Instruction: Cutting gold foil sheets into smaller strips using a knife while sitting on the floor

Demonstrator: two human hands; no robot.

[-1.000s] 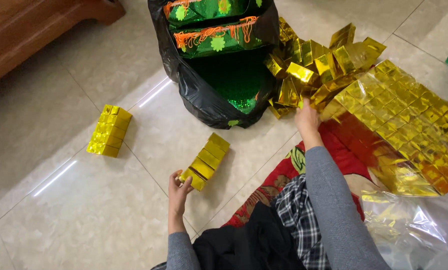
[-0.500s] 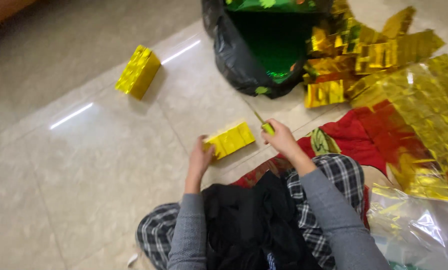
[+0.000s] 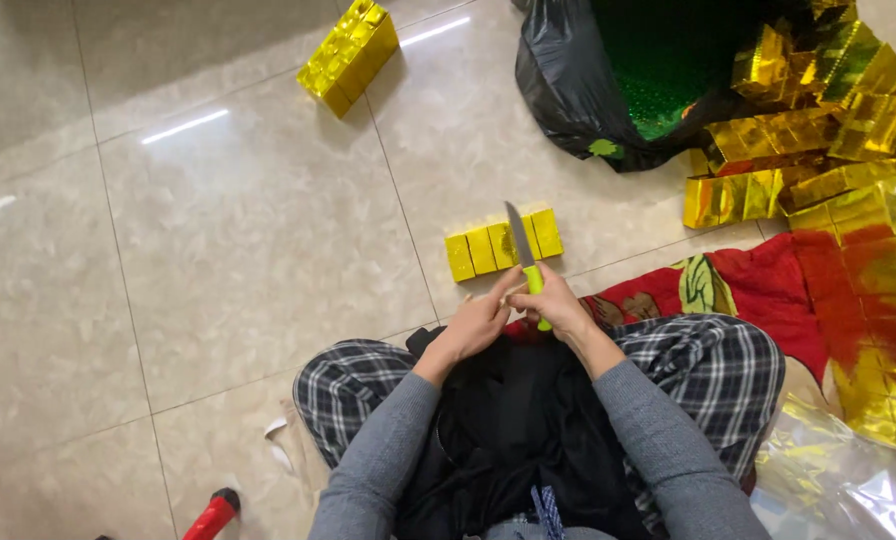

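Right hand (image 3: 560, 305) grips green-handled knife (image 3: 524, 258) at frame centre, left hand (image 3: 483, 318) pinched at its handle, gold block row (image 3: 503, 245) on floor (image 3: 218, 250) just above; keep blade pointed away, fingers clear.

A knife (image 3: 523, 258) with a lime-green handle and a dark grey blade stands just right of the frame's centre, its blade pointing up and slightly left, its handle gripped low. The blade's tip lies over a short row of gold foil blocks (image 3: 502, 246), shiny yellow and box-shaped, set side by side on the pale floor tiles, running slightly uphill to the right.
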